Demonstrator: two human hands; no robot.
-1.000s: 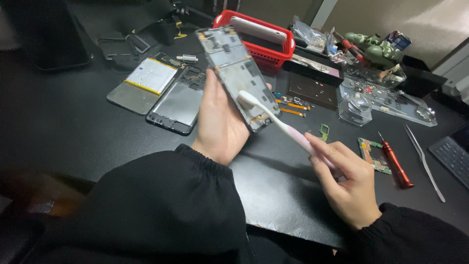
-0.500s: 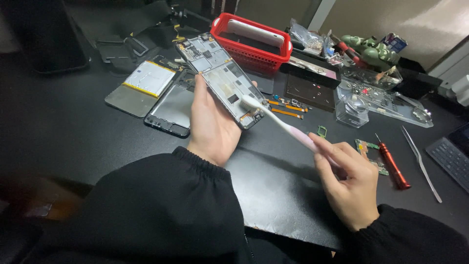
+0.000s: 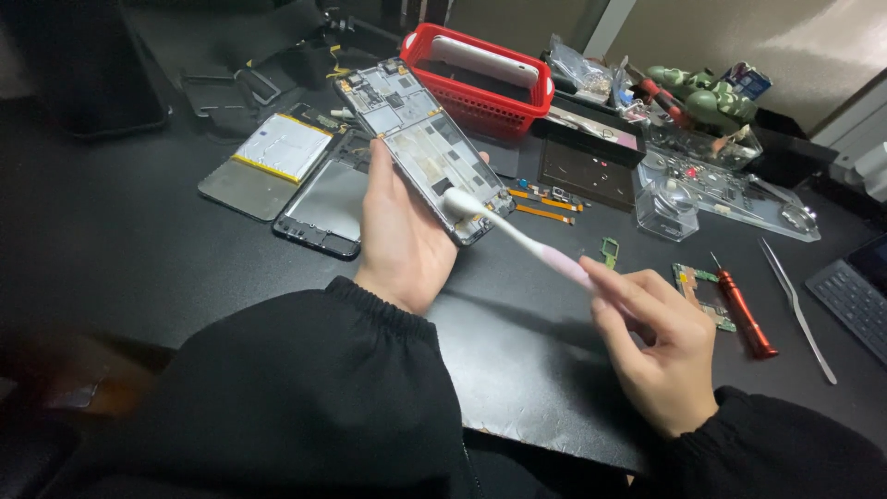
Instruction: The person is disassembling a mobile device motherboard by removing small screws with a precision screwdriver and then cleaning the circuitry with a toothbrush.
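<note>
Presently, head view:
Left hand [image 3: 402, 236]: fingers wrapped round the edges of the opened phone frame [image 3: 427, 152], lifted above the table [image 3: 111, 249].
Right hand [image 3: 661, 346]: fingertips pinched on the pink toothbrush [image 3: 522, 242] handle; bristle head touching the frame's lower end.
Handling: frame judged light, stiff, fragile inside; hold by the rims.
Beyond the right fingers: red screwdriver [image 3: 739, 310].

Left hand [image 3: 402, 231]: palm and fingers hidden behind the opened phone [image 3: 425, 148]. Toothbrush [image 3: 517, 236]: handle end buried in the right hand [image 3: 661, 346]. Keyboard [image 3: 855, 291] cut off at the right edge of the table [image 3: 120, 249]. Small parts in the clear tray [image 3: 739, 189] too small to tell. Near-left table corner blurred.
</note>
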